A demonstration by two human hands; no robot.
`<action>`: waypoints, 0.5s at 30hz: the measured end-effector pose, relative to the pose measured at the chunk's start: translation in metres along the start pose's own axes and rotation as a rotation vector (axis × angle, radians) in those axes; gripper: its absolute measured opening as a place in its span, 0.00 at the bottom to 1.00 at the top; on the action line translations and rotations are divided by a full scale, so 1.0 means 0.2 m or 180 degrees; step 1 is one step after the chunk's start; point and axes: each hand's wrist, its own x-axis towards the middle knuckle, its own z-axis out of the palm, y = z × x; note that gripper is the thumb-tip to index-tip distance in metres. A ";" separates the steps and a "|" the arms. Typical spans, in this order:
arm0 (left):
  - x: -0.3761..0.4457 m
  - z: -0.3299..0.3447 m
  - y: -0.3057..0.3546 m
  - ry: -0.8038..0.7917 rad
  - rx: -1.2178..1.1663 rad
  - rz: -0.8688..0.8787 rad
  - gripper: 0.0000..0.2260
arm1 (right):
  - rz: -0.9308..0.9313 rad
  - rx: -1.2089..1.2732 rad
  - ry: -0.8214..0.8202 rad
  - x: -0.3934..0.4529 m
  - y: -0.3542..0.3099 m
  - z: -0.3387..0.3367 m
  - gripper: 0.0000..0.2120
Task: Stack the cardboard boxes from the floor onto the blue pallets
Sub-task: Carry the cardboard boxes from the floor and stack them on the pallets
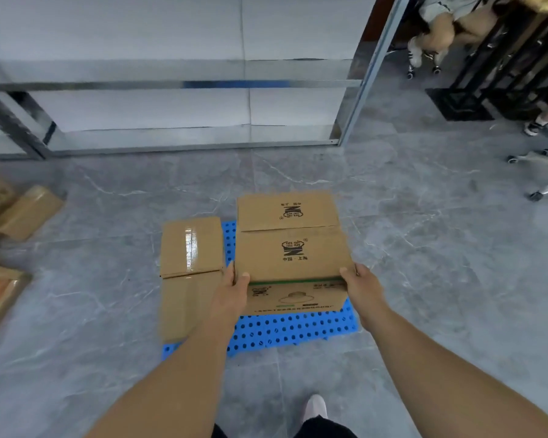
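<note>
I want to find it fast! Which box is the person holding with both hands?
Look for the blue pallet with holes, in the middle of the grey floor. Two boxes are on it, and the held box is the right-hand one, with the left hand and right hand at its near corners. Unlike the plain taped box beside it, its top has dark printed logos.

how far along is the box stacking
Done: one taped box already sits on the blue pallet. In hand: the left hand and right hand grip a printed box over the pallet's right side. Left: at least three boxes on the floor at the left, such as this one.
</note>
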 end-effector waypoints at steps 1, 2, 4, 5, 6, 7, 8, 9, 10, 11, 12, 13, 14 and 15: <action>0.01 0.05 -0.02 0.0053 -0.0014 -0.0078 0.25 | -0.0021 -0.0039 -0.0051 0.04 0.02 -0.02 0.06; 0.01 0.09 -0.04 0.0098 -0.0053 -0.0144 0.25 | -0.0049 -0.0087 -0.0094 0.08 0.05 -0.04 0.05; 0.03 0.17 -0.10 0.0176 -0.0109 -0.0242 0.25 | -0.0089 -0.0146 -0.0150 0.14 0.12 -0.06 0.05; 0.04 0.21 -0.14 0.0230 -0.0129 -0.0260 0.25 | -0.0110 -0.0151 -0.0166 0.17 0.17 -0.05 0.05; 0.06 0.23 -0.18 0.0271 -0.0149 -0.0258 0.24 | -0.0114 -0.0149 -0.0176 0.19 0.21 -0.05 0.05; 0.07 0.26 -0.23 0.0308 -0.0194 -0.0235 0.25 | -0.0115 -0.0144 -0.0191 0.21 0.26 -0.03 0.05; 0.09 0.29 -0.27 0.0332 -0.0262 -0.0202 0.25 | -0.0119 -0.0128 -0.0207 0.24 0.31 -0.02 0.05; 0.10 0.31 -0.31 0.0345 -0.0328 -0.0185 0.25 | -0.0109 -0.0097 -0.0214 0.26 0.36 0.00 0.05; 0.12 0.33 -0.35 0.0367 -0.0369 -0.0183 0.25 | -0.0096 -0.0070 -0.0215 0.27 0.41 0.02 0.05; 0.13 0.34 -0.40 0.0413 -0.0383 -0.0186 0.24 | -0.0102 -0.0069 -0.0227 0.28 0.46 0.04 0.05; 0.15 0.36 -0.43 0.0471 -0.0369 -0.0200 0.23 | -0.0111 -0.0098 -0.0248 0.29 0.50 0.05 0.05; 0.17 0.37 -0.47 0.0527 -0.0339 -0.0242 0.23 | -0.0111 -0.0128 -0.0268 0.30 0.54 0.06 0.06; 0.19 0.38 -0.49 0.0568 -0.0305 -0.0303 0.23 | -0.0110 -0.0133 -0.0283 0.32 0.57 0.07 0.06; 0.21 0.39 -0.51 0.0593 -0.0299 -0.0348 0.22 | -0.0119 -0.0121 -0.0299 0.34 0.60 0.08 0.07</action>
